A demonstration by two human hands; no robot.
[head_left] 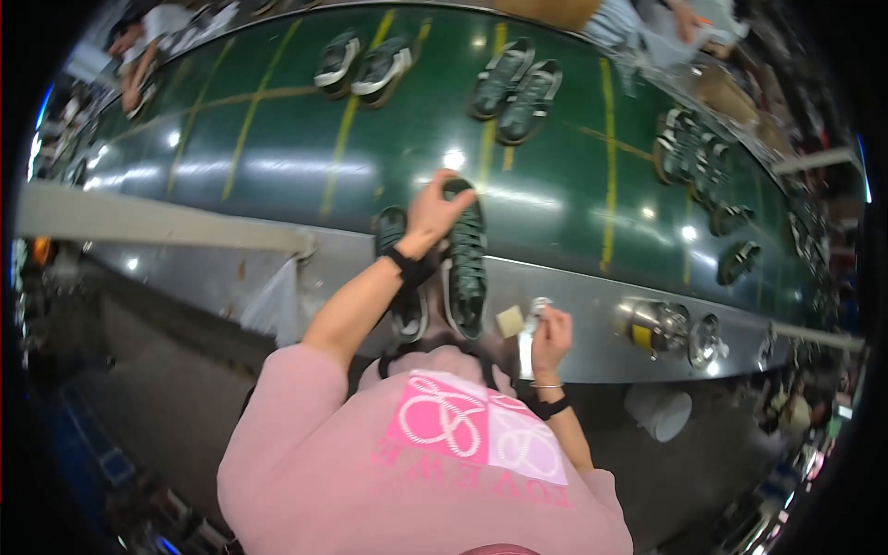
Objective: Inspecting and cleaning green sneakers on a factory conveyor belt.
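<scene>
A dark green sneaker (465,268) with laces stands in front of me, its toe pointing away, at the near edge of the conveyor. My left hand (439,217) grips it by the toe, thumb and fingers on either side. Beside it on the left is a second dark green sneaker (407,310), partly hidden by my left wrist. My right hand (552,340) is closed in a pinch over the metal ledge, with a small whitish object (540,303) at its fingertips, too blurred to name. Left of that hand lies a pale yellow square block (510,321).
Pairs of green sneakers (518,91) stand along the green conveyor belt (398,153). The metal ledge (592,319) holds a shiny metal container (659,326) on the right. A beige bar (166,217) crosses at left. A white bucket (659,412) stands below. Other people (153,42) are across the belt.
</scene>
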